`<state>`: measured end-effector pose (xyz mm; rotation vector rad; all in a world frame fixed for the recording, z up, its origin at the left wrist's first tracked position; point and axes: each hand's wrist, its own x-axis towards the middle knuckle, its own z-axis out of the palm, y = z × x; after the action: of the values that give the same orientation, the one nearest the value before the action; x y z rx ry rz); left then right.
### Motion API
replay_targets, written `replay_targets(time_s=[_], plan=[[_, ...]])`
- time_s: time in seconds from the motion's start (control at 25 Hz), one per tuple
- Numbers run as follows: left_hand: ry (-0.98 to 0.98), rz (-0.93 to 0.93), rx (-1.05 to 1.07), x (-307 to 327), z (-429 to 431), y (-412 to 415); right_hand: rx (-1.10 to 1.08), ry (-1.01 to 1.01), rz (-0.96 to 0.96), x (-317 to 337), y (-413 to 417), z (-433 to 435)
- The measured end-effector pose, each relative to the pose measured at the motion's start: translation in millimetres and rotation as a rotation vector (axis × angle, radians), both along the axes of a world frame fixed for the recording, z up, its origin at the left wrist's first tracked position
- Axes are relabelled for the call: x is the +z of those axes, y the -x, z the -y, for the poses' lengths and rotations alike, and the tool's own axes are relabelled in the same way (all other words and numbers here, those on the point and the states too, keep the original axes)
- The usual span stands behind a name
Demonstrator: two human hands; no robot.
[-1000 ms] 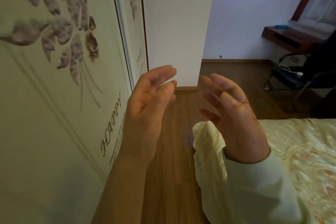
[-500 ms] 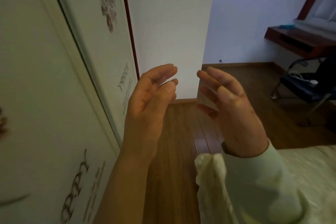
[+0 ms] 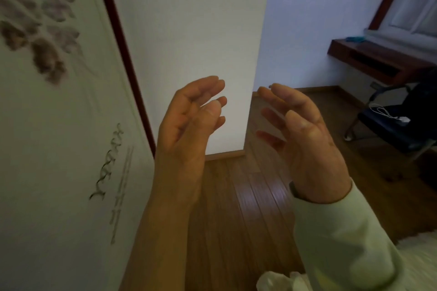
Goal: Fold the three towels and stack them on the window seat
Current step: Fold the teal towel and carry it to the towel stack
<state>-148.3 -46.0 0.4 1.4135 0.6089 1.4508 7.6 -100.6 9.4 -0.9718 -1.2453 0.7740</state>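
My left hand point(image 3: 186, 130) and my right hand point(image 3: 305, 139) are raised in front of me at chest height, palms facing each other a short gap apart. Both hold nothing and their fingers are spread and slightly curled. The right arm wears a pale green sleeve point(image 3: 343, 238); the left forearm is bare. No towel is clearly in view. A dark wooden window seat point(image 3: 378, 59) runs under a window at the far right, with a small blue thing point(image 3: 356, 39) lying on it.
A wardrobe door point(image 3: 59, 125) with flower prints and lettering fills the left. A white wall corner point(image 3: 189, 42) stands straight ahead over a wooden floor point(image 3: 236, 220). A dark chair point(image 3: 397, 125) holding a white cable stands at right. A cream bedspread corner point(image 3: 279, 282) shows at the bottom.
The view has swung up and to the right: the bedspread has dropped almost out of the frame and the wardrobe door has shifted. Both hands keep the same open, facing pose.
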Motion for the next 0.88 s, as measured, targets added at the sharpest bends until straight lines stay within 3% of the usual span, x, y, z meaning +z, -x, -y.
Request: replay_targets(time_s=[0.4,0.88], plan=[[-0.022,-0.076,-0.225,18.2,-296.4,-134.1,-0.286,-0.037,-0.060,15.3,-120.8,-250.4],[-0.069,-0.054,-0.489,34.5,-513.9,-435.8,-0.539,0.008,-0.013,21.1,-395.5,-439.8]])
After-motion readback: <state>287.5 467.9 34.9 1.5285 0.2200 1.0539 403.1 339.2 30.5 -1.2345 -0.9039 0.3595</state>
